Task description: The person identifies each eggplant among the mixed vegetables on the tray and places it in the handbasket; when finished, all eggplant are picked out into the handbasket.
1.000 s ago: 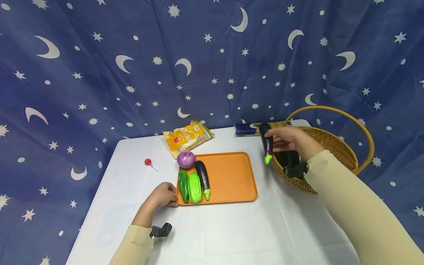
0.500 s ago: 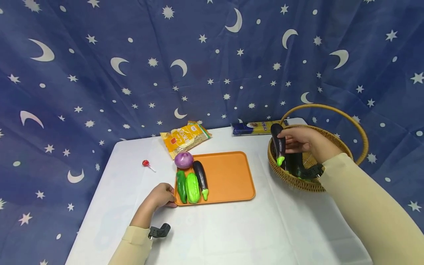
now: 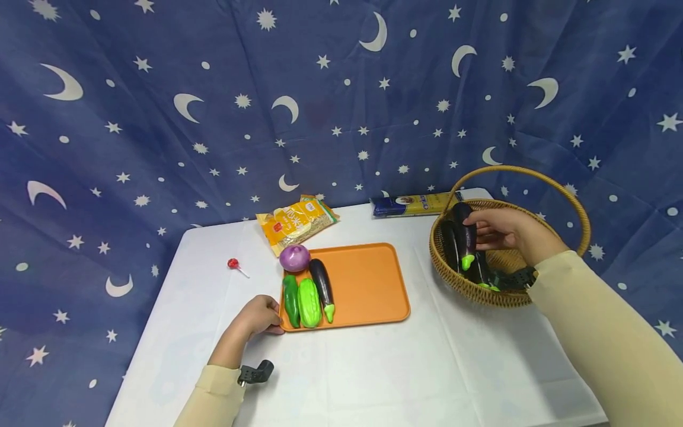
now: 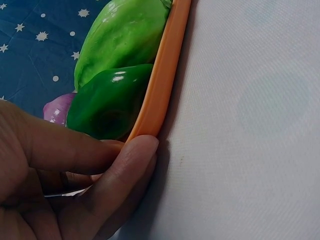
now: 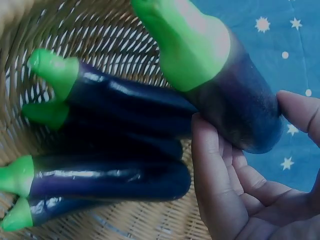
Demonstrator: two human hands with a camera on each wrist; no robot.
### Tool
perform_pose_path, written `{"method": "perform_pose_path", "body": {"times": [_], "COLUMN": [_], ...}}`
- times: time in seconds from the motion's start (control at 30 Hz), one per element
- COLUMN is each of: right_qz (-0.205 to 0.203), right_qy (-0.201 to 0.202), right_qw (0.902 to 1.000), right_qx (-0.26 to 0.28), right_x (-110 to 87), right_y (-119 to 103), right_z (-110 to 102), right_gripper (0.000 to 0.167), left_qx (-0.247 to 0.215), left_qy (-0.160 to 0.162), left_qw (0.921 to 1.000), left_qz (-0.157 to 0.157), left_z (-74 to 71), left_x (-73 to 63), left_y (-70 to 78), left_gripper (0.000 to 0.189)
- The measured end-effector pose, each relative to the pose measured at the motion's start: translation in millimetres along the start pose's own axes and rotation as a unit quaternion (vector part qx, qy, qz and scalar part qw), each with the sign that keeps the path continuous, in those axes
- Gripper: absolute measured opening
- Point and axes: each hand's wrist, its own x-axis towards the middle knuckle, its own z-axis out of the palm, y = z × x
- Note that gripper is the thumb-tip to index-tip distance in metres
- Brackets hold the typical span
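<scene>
My right hand (image 3: 501, 228) holds a dark eggplant (image 3: 465, 232) with a green stem end, inside the basket's rim. In the right wrist view, thumb and fingers grip the blunt end of that eggplant (image 5: 240, 105), and several more eggplants (image 5: 110, 177) lie in the wicker basket (image 3: 493, 298). At the tray's near left corner, my left hand (image 3: 258, 314) pinches the rim of the orange tray (image 3: 368, 284). On the tray lie a purple onion (image 3: 294, 258), a dark green pepper (image 3: 291, 302), a light green ridged vegetable (image 3: 309, 303) and one eggplant (image 3: 322, 284).
A yellow bag of grain (image 3: 299, 222) lies behind the tray, partly over another packet. Near the back edge is a blue and yellow pasta packet (image 3: 411, 204). A red lollipop (image 3: 233, 263) lies left of the tray. The basket's tall handle (image 3: 555, 181) arches up behind my right arm.
My right hand has carried the eggplant rightward, from beside the basket's left rim to over its inside. The left hand stays at the tray corner; the head view has shifted slightly.
</scene>
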Motion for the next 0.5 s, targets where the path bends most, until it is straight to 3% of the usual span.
{"method": "perform_pose_path", "body": {"times": [0.5], "right_qz": [0.039], "right_qy": [0.006], "right_qw": [0.9992], "right_qx": [-0.01], "right_x": [2.8], "right_y": [11], "right_z": [-13], "right_gripper": [0.045], "left_qx": [0.002], "left_qy": [-0.001], "left_qw": [1.0], "left_qz": [-0.002], "left_z": [-0.4], "left_x": [-1.6], "left_y": [0.4], "left_gripper": [0.022]}}
